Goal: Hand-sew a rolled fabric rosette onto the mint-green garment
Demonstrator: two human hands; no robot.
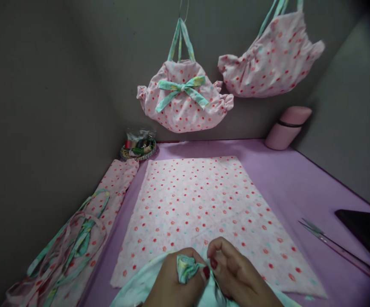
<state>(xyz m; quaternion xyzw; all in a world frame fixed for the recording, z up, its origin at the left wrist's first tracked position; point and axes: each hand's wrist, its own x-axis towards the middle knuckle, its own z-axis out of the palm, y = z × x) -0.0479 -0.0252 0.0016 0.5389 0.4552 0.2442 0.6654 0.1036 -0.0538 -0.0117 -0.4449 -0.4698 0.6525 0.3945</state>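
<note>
My left hand (pixel 181 279) is closed around gathered mint-green fabric (pixel 186 268), and a bunched end sticks out between its fingers. Close against its fingertips, my right hand (pixel 239 273) has thumb and forefinger pinched together at the fabric's edge. Whatever is in that pinch is too small to make out. More of the mint cloth (pixel 140 277) spreads below both hands at the front edge. Under and beyond them lies a flat pink dotted fabric piece (pixel 197 200).
Left are a pink dotted strip (pixel 116 179) and tangled fabric ties (pixel 79 243). A thread basket (pixel 138 151) and a pink bottle (pixel 287 128) stand at the back. Right lie scissors (pixel 338 247) and a black object (pixel 364 226). Two dotted bags (pixel 185 115) (pixel 274 59) hang above.
</note>
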